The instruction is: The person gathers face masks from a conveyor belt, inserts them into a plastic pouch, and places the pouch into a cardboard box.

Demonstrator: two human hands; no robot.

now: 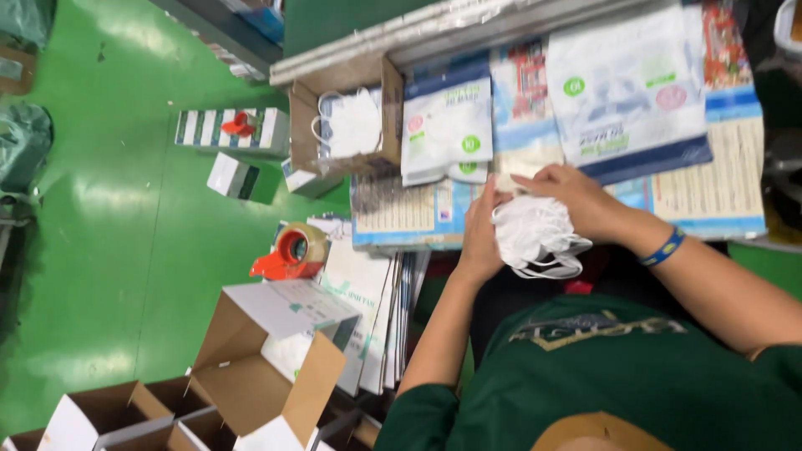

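Both hands on bundle of white face masks (535, 235) at near edge of bench (727, 209). Left hand (480, 238) cupped against bundle's side, fingers curled on it. Right hand (576, 199) clamped over top. Ear loops hang loose below bundle; could snag on fingers, pull mask out. Flat mask pouches (447, 125) just beyond hands; small carton (347, 125) of masks farther left. Bundle over bench edge: loose grip likely drops it.

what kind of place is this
Probably a packing line in a factory or warehouse: both hands hold a stack of white face masks at a table beside printed pouches, with open cardboard boxes and a tape dispenser nearby.
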